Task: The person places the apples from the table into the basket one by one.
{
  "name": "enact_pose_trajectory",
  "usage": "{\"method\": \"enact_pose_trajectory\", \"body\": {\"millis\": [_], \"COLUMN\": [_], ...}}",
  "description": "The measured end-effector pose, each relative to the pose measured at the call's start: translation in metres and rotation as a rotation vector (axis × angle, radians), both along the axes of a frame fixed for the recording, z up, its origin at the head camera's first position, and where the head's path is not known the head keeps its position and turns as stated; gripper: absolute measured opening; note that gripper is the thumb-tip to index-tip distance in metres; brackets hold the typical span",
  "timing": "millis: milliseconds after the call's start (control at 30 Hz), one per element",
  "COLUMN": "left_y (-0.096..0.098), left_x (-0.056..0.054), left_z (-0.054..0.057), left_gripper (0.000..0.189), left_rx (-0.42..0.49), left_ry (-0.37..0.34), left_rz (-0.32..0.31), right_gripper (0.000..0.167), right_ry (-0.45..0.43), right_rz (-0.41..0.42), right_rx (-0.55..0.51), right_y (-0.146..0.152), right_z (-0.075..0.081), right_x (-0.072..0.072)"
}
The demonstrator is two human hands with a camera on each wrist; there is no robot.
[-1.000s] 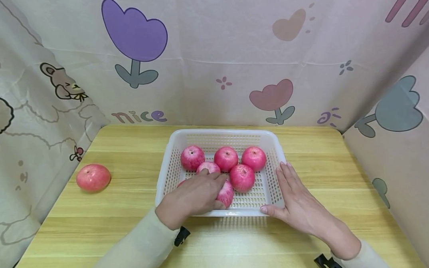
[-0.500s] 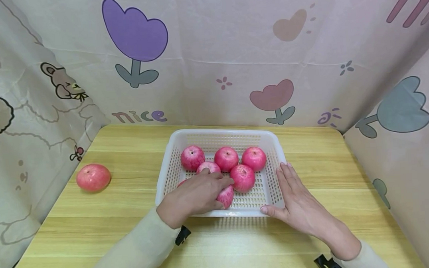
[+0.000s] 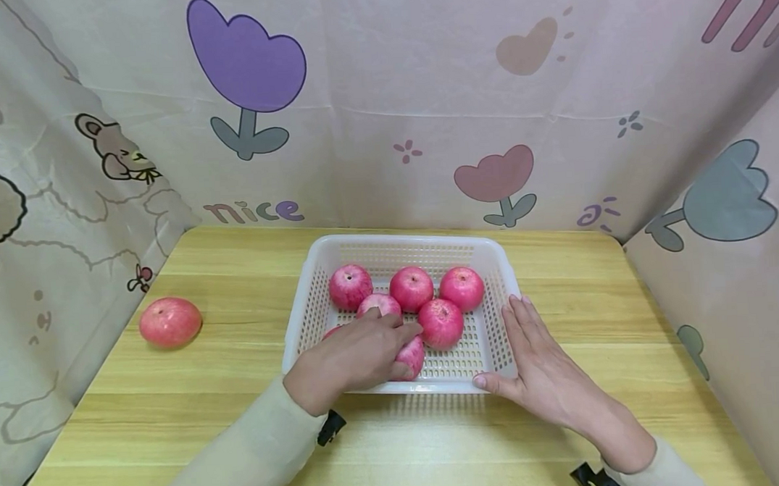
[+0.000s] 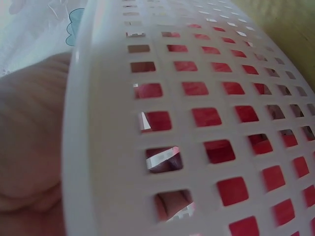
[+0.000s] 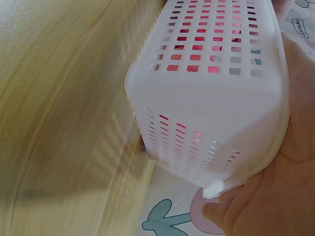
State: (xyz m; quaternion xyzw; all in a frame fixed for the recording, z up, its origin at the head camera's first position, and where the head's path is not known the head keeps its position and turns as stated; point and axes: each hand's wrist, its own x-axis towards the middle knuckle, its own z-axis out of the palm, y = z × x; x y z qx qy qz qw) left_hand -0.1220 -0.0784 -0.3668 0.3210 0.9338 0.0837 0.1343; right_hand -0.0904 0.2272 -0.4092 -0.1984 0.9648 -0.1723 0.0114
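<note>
A white perforated plastic basket (image 3: 464, 387) holds several pinkish-red apples. Inside its front part, my left hand (image 3: 351, 353) curls over an apple (image 3: 412, 358) that it partly hides; another apple shows only an edge beneath that hand. Just beyond the fingertips lie a pale pink apple (image 3: 377, 302) and a redder apple (image 3: 441, 323). At the basket's front right corner, my right hand (image 3: 552, 377) rests on the rim with straight fingers and the thumb spread along the front. In the left wrist view, the basket wall (image 4: 108, 147) covers most of the fingers.
One apple (image 3: 169, 322) sits alone on the wooden table (image 3: 208, 425), near its left edge. Three apples, among them a back left apple (image 3: 350, 287), line the back of the basket. A printed curtain (image 3: 370, 91) closes off the back and sides.
The left fingers shift very slightly over the front apple. The right hand, the basket and the apple on the table stay in place.
</note>
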Motion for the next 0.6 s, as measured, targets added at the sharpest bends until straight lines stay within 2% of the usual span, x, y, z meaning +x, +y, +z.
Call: {"method": "enact_pose_trajectory", "body": {"millis": [133, 367, 600], "left_y": [-0.0003, 0.003, 0.0048], "left_x": [0.0001, -0.0008, -0.0022], "left_z": [-0.0001, -0.0037, -0.0074], "left_gripper": [0.066, 0.063, 0.07], "left_rx": [0.005, 0.025, 0.014], "left_ry": [0.007, 0.079, 0.07], "left_rz": [-0.005, -0.01, 0.014], "right_gripper": [0.118, 0.118, 0.118], "right_ry": [0.001, 0.002, 0.009], "right_rz": [-0.001, -0.001, 0.002], "right_rx": [0.003, 0.0, 0.002], "right_y": [-0.0001, -0.0003, -0.0003], "right_z": [-0.0004, -0.0003, 0.0001], "right_x": [0.0001, -0.0001, 0.0]}}
